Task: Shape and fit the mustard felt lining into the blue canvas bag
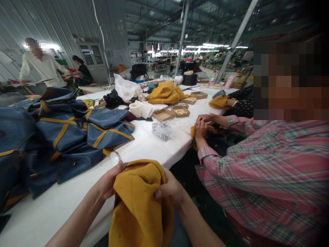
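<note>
Between my two hands hangs a mustard-yellow fabric piece, with a seam and a few small dark holes in it. Some blue material shows behind its lower right side. My left hand grips its upper left edge, the thumb pointing up. On the upper right, my right hand is closed on the cloth, its thumb pressed against the front and the other fingers hidden behind. The fabric is held up just off the near edge of the white table.
Blue bags with yellow straps are piled at left. A bag of metal bits, an open cardboard box, trays of small fittings and yellow fabric lie ahead. A co-worker in a plaid shirt sits close at right.
</note>
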Available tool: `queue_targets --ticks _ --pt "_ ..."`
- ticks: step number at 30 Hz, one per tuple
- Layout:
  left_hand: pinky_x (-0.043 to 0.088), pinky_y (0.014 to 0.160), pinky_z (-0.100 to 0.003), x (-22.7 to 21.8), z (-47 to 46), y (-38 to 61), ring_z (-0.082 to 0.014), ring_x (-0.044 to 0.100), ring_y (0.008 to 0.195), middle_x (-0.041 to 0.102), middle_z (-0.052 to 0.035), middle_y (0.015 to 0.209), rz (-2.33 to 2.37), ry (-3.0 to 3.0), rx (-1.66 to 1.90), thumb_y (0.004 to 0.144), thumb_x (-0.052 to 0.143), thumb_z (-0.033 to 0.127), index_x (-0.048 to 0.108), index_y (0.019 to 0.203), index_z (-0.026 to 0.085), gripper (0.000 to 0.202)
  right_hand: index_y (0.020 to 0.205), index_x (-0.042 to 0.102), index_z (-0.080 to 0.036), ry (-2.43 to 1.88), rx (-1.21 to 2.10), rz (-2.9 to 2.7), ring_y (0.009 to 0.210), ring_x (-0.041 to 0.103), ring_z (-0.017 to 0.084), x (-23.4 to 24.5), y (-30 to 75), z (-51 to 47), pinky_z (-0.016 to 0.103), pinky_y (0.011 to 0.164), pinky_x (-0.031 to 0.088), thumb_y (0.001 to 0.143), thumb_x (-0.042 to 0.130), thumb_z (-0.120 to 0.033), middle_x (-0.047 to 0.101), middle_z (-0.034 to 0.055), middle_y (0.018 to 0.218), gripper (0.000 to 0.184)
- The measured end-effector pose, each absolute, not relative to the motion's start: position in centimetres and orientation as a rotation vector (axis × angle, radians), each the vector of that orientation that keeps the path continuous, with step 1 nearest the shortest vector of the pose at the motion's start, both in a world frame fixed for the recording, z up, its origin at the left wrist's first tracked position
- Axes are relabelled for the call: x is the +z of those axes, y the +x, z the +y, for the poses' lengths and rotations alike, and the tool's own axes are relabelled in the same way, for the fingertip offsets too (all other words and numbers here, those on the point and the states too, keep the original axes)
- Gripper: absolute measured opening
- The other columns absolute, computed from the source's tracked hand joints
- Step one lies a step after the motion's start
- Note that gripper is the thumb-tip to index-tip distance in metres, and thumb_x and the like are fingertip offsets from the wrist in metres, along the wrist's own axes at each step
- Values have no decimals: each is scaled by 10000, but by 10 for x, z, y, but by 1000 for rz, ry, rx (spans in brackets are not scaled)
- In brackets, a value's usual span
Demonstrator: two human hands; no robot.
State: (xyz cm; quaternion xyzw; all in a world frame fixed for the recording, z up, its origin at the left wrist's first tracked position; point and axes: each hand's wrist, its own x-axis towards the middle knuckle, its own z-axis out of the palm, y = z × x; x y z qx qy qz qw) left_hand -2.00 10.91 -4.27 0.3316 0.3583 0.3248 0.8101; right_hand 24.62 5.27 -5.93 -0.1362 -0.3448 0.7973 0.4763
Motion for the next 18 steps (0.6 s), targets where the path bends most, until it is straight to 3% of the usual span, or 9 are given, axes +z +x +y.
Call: queue_targets --ticks 2,5,9,15,18 --pt "649 807 -313 -38 108 -25 -290 832 869 871 -169 1015 777 829 694 774 1045 567 851 1137 104 619 1442 752 -92 -361 1927 -842 1059 825 299 -56 249 53 389 975 645 729 1000 -196 841 189 1270 762" --pt "649 825 -312 -26 103 -26 -289 828 915 866 -171 1097 788 956 616 807 1044 431 853 1201 107 544 1468 745 -87 -374 1959 -827 1076 823 304 -54 248 49 385 989 640 706 945 -143 841 177 1249 789" --pt "636 765 -264 -18 96 -18 -243 815 843 855 -153 1005 855 929 701 894 973 433 857 1111 102 412 1421 785 -100 -340 1962 -659 1004 825 311 -50 238 38 354 884 658 636 828 -105 852 148 1179 786" --pt "669 665 -279 -29 87 -12 -226 794 711 828 -81 850 870 681 939 725 1075 485 818 968 146 490 1316 834 -145 -369 1884 -567 993 814 317 -54 212 23 365 860 660 633 818 -123 851 121 1063 683" --pt "682 678 -271 -28 81 -8 -221 809 727 836 -56 872 895 603 1006 695 1088 493 801 968 160 517 1288 842 -161 -395 1881 -578 1062 803 365 -52 210 19 415 882 661 654 866 -315 844 144 1095 653"
